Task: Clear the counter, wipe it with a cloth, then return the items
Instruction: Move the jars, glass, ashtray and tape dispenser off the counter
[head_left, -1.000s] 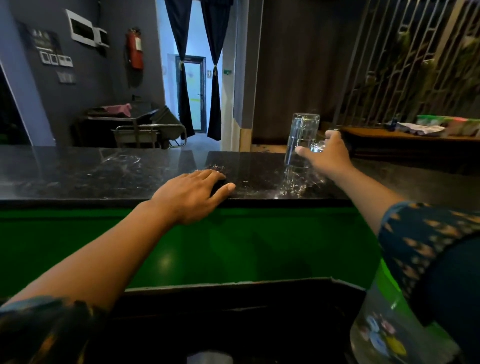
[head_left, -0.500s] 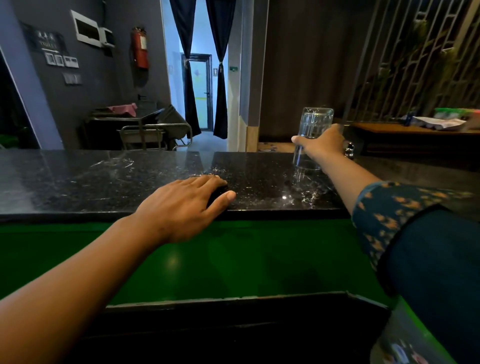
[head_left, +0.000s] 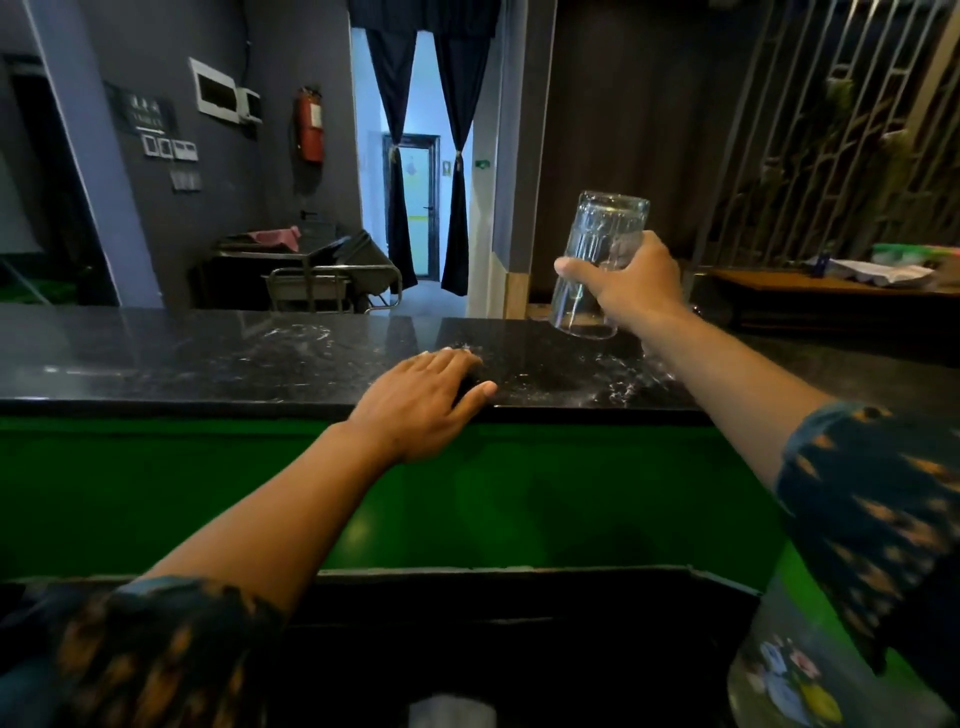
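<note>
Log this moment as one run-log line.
right hand: grips upside-down glass, tilted | left hand: rests on counter edge | counter: wet streaks

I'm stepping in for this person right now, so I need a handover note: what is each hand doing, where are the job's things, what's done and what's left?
Right hand: grips a clear glass, mouth down and tilted, lifted just off the black counter.
Left hand: rests palm down at the counter's front edge; a dark thing shows under its fingers, but I cannot tell what it is.
Counter: wet streaks and droplets near the glass, more smears to the left.
Done: no other items show on this stretch of counter.
Left: put the glass aside, wipe the wet patches, then return the items.
</note>
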